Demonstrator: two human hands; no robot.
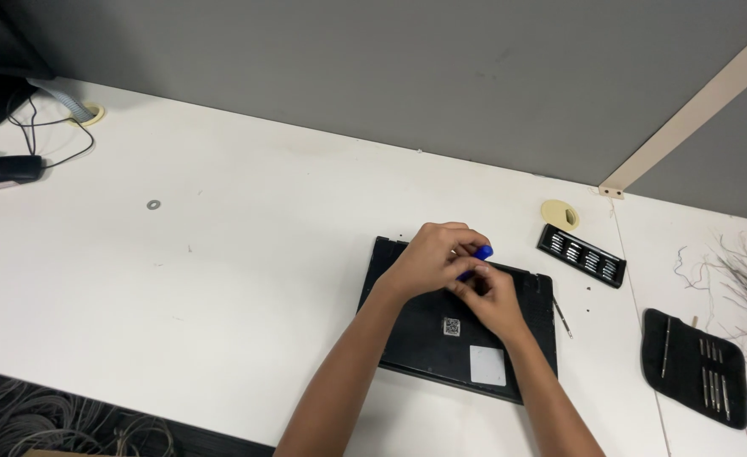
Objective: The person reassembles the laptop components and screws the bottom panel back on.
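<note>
Both hands are meeting over the far edge of a black laptop (441, 338) lying bottom-up on the white desk (221, 271). The left hand (428, 258) and right hand (492, 296) are pinching a small blue pry tool (481, 254) between their fingertips; only its upper end is showing, pointing up-right, its long axis running diagonally toward the black bit case (582, 256).
</note>
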